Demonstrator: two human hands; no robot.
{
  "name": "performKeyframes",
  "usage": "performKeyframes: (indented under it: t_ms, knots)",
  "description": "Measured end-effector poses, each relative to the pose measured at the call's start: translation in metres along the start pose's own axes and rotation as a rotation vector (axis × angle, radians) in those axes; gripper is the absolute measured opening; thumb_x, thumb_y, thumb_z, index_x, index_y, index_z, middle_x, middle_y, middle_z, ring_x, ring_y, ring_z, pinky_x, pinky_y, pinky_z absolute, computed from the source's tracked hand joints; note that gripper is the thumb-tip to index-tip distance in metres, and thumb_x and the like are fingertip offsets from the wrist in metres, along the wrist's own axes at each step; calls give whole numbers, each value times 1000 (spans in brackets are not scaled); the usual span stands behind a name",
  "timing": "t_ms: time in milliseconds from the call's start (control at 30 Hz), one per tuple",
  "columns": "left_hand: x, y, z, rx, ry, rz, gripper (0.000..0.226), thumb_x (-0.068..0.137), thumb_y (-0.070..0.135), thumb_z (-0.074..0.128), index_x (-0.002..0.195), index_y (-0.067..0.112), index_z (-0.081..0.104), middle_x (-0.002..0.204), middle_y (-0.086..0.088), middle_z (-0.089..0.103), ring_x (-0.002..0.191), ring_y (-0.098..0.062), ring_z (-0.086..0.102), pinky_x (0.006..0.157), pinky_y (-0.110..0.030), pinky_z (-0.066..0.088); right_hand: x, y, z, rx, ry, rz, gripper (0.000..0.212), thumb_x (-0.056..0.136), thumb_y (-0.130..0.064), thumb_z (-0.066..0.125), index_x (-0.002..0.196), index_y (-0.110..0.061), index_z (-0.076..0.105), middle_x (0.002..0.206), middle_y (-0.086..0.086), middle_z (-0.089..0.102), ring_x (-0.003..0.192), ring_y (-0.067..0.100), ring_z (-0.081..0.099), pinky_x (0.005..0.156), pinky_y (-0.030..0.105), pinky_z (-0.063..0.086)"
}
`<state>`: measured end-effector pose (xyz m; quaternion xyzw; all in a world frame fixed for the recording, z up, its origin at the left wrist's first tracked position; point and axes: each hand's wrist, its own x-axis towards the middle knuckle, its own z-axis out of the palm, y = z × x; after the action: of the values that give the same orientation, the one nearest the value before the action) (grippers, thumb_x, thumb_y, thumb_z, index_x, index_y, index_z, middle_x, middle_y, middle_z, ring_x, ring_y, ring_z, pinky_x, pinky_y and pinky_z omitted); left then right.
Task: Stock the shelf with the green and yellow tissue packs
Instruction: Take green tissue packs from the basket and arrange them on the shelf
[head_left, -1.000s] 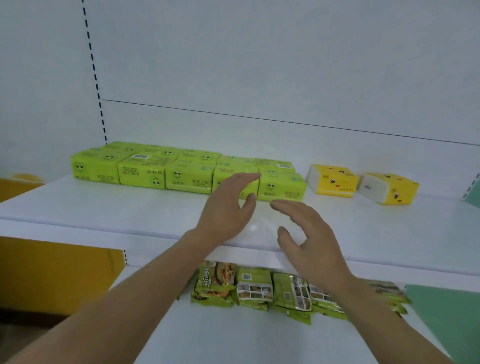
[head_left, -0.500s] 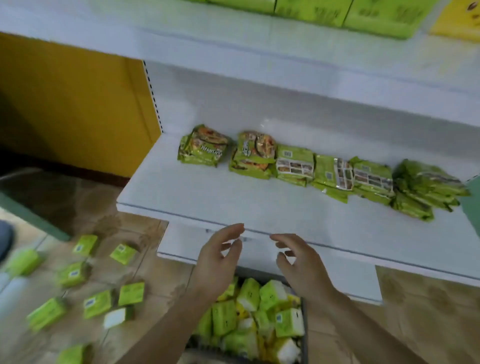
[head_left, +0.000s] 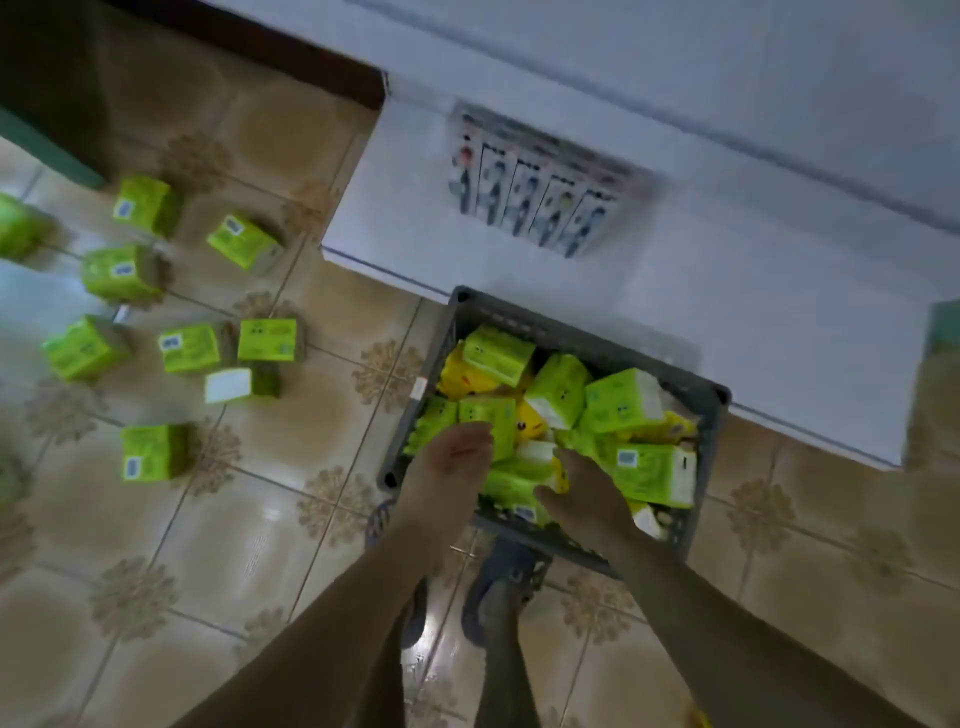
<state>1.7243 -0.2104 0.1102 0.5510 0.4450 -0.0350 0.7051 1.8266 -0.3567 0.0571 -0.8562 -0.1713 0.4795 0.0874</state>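
A dark grey crate (head_left: 574, 340) on the floor holds several green tissue packs (head_left: 621, 397) and yellow tissue packs (head_left: 462, 376), jumbled together. My left hand (head_left: 449, 470) reaches over the crate's near left side, fingers relaxed above a green pack. My right hand (head_left: 584, 496) is inside the crate with spread fingers on the packs near its front. Neither hand visibly grips a pack. More green packs (head_left: 195, 345) lie scattered on the tiled floor to the left.
The white bottom shelf (head_left: 727, 291) juts out behind the crate and carries a row of small boxed items (head_left: 537, 200). My feet (head_left: 493, 592) stand just in front of the crate. Brown patterned tiles cover the floor.
My view swung from the upper shelf down to the floor. Both hands dropped from the shelf edge into the crate of packs.
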Motion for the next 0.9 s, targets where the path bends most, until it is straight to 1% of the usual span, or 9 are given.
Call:
performKeyframes:
  t_ms: [67, 133, 233, 300, 400, 533, 600, 733, 900]
  knots:
    - [22, -30, 0, -28, 18, -51, 20, 92, 3, 57, 111, 5, 61, 97, 3, 61, 88, -2, 61, 73, -9, 43, 35, -2, 31, 109, 0, 28, 65, 92, -37, 59, 147, -15, 31, 151, 8, 35, 135, 26, 37, 101, 34, 36]
    - [45, -56, -1, 22, 22, -88, 18, 91, 14, 59, 107, 20, 63, 109, 1, 63, 103, -13, 60, 80, -16, 42, 71, -7, 56, 225, 40, 33, 66, 89, -37, 63, 144, -15, 35, 146, 7, 42, 131, 26, 42, 92, 32, 39]
    - [77, -87, -2, 52, 10, -112, 23, 89, 21, 59, 111, 22, 64, 117, -1, 64, 108, -15, 59, 86, -22, 46, 125, -3, 91, 326, 111, 93, 88, 83, -45, 66, 151, -21, 17, 154, 4, 30, 135, 27, 37, 99, 40, 41]
    - [92, -100, -5, 40, -7, -78, 32, 83, 28, 59, 114, 20, 64, 115, 0, 64, 108, -13, 59, 90, -25, 47, 152, 0, 109, 370, 143, 125, 96, 81, -43, 68, 152, -22, 9, 156, 7, 25, 135, 30, 37, 101, 45, 41]
    - [108, -120, -11, 52, 6, -77, 24, 78, 34, 57, 101, 34, 65, 107, 8, 67, 102, -9, 62, 87, -24, 48, 179, 4, 128, 403, 164, 178, 108, 74, -47, 71, 152, -23, 1, 155, 12, 25, 135, 35, 36, 101, 52, 41]
    - [111, -137, -23, 78, 23, -64, 18, 92, 19, 57, 107, 27, 65, 95, 15, 64, 90, -7, 62, 75, -16, 47, 199, 6, 144, 445, 212, 170, 113, 71, -41, 78, 152, -22, 1, 152, 14, 30, 135, 34, 36, 105, 49, 39]
    - [109, -139, -32, 136, 32, -63, 20, 94, 18, 54, 108, 26, 65, 94, 12, 66, 82, -5, 61, 68, -13, 46, 205, 2, 146, 444, 214, 189, 116, 70, -42, 80, 152, -23, 0, 153, 12, 27, 137, 33, 34, 107, 49, 37]
    - [100, -128, -42, 119, 19, -73, 20, 94, 18, 56, 112, 21, 65, 110, 2, 67, 102, -12, 61, 80, -18, 45, 191, -4, 137, 508, 283, 211, 113, 69, -42, 82, 152, -25, 6, 152, 9, 29, 136, 30, 36, 106, 46, 38]
    - [72, -81, -50, 107, 22, -14, 18, 93, 22, 57, 108, 26, 67, 112, 7, 67, 104, -9, 60, 85, -20, 42, 116, -15, 97, 580, 303, 184, 109, 70, -39, 82, 152, -22, 13, 152, 8, 32, 136, 28, 37, 107, 43, 38]
